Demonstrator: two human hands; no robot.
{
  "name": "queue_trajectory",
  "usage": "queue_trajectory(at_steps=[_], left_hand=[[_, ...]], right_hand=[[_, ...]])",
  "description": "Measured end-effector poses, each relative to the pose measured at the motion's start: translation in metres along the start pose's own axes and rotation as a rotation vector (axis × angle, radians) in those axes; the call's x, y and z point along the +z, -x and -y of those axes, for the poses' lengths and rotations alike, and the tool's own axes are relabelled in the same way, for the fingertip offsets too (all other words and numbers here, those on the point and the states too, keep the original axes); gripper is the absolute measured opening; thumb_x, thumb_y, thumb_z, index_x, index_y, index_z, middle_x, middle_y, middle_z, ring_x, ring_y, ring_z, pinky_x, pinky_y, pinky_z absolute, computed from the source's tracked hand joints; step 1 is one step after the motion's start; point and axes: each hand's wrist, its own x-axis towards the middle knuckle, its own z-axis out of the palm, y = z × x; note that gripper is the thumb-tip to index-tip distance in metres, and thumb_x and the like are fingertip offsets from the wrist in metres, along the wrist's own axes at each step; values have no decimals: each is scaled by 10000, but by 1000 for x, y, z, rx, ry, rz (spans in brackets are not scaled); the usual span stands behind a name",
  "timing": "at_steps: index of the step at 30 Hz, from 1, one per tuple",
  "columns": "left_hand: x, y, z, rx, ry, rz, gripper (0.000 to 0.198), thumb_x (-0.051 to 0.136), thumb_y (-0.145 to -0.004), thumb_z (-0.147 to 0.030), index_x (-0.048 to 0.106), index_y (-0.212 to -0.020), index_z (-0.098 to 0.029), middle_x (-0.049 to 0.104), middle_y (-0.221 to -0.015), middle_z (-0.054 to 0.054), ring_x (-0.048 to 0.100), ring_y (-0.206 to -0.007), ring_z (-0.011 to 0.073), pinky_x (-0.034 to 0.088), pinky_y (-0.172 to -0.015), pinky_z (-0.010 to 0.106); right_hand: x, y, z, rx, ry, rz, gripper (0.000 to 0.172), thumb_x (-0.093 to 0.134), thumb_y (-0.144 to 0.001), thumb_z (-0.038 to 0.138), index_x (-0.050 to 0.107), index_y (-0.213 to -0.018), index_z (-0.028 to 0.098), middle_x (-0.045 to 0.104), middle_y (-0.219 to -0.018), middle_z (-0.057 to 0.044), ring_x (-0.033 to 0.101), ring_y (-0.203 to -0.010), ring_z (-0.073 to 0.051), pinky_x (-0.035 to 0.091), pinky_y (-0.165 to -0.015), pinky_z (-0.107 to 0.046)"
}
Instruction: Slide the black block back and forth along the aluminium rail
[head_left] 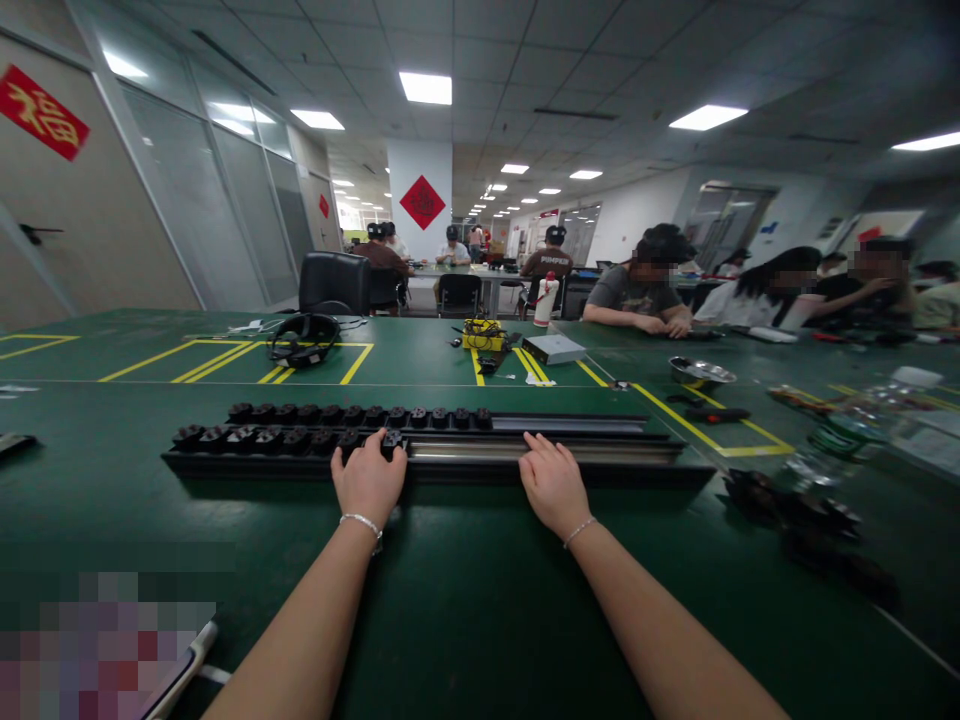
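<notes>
A long black rail fixture (600,450) lies across the green table in front of me, with two rows of small black parts (300,412) seated along its left half. My left hand (369,480) rests at the near row, its fingers curled round one black part (390,441) at the row's right end. My right hand (553,482) lies on the bare metal track of the near rail, fingers stretched forward and holding nothing.
A pile of loose black parts (795,510) and a clear plastic bottle (862,425) lie at the right. A headset (304,338), a yellow box (483,334), a grey box (553,348) and a metal dish (701,371) sit farther back. Several people work at other tables.
</notes>
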Motion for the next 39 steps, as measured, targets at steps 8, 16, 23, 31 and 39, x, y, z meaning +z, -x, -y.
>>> queue_trajectory(at_steps=[8, 16, 23, 31, 39], left_hand=[[-2, 1, -2, -16, -3, 13, 459, 377, -756, -423, 549, -1129, -219, 678, -849, 82, 590, -889, 213, 186, -1017, 403], [-1, -1, -1, -27, 24, 32, 464, 379, -748, -431, 552, -1123, -220, 677, -844, 81, 586, -894, 214, 175, -1022, 410], [0, -1, 0, -27, 43, 13, 456, 391, -745, -429, 562, -1114, -221, 676, -859, 78, 587, -899, 212, 176, -1025, 410], [4, -1, 2, -26, 41, 1, 451, 405, -739, -439, 571, -1102, -230, 680, -860, 67, 588, -891, 213, 178, -1023, 411], [3, -1, 1, -28, 48, -1, 455, 402, -735, -447, 576, -1095, -229, 680, -875, 72, 585, -900, 214, 178, -1022, 410]], right_hand=[[0, 0, 0, -12, 1, 1, 344, 293, -866, 276, 621, -806, 195, 530, -1232, -51, 433, -1175, -197, 288, -974, -404], [-1, -1, 1, -5, -8, -2, 343, 297, -865, 272, 624, -797, 193, 530, -1233, -48, 430, -1178, -196, 278, -982, -397], [-1, 0, 1, -1, -15, -1, 332, 304, -861, 268, 620, -792, 196, 527, -1236, -44, 430, -1178, -193, 277, -983, -394], [0, 0, 0, -2, -11, -3, 324, 308, -860, 264, 611, -764, 197, 527, -1237, -44, 438, -1171, -196, 287, -973, -396], [2, 0, -1, -1, -14, -8, 318, 311, -857, 265, 606, -757, 202, 533, -1230, -44, 437, -1173, -194, 286, -973, -399]])
